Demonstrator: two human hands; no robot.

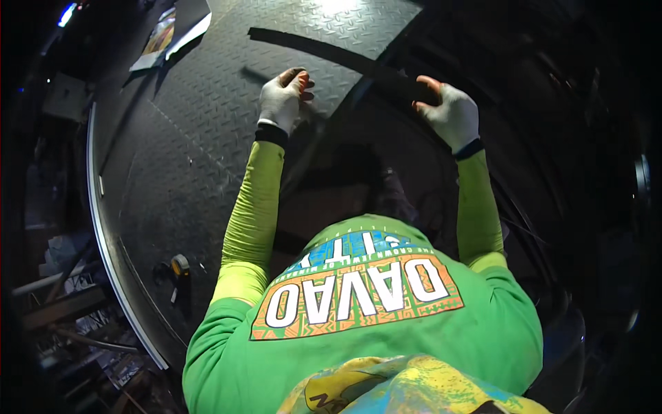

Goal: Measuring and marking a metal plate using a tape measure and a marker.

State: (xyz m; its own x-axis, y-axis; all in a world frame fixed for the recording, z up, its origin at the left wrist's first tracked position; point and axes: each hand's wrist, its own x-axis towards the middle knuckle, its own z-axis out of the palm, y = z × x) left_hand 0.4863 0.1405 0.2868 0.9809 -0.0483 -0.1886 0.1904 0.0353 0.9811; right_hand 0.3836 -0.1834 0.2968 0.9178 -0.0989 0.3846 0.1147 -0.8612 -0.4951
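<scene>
Dark strip (310,47): one, upper centre of the frame, slanting over the tread plate (200,138) toward the right hand (452,116).
Right grip: thumb and forefinger parted at the strip's right end, presumably to steady it; firm hold cannot be confirmed against the dark.
Left hand (281,100): below the strip, fingers curled; cannot tell whether anything is held.
Gloves: two, white, orange-tipped, likely for protection.
Tape measure (181,265): one, lower left, probably kept within reach.
Folded paper (172,34): one, upper left.
</scene>
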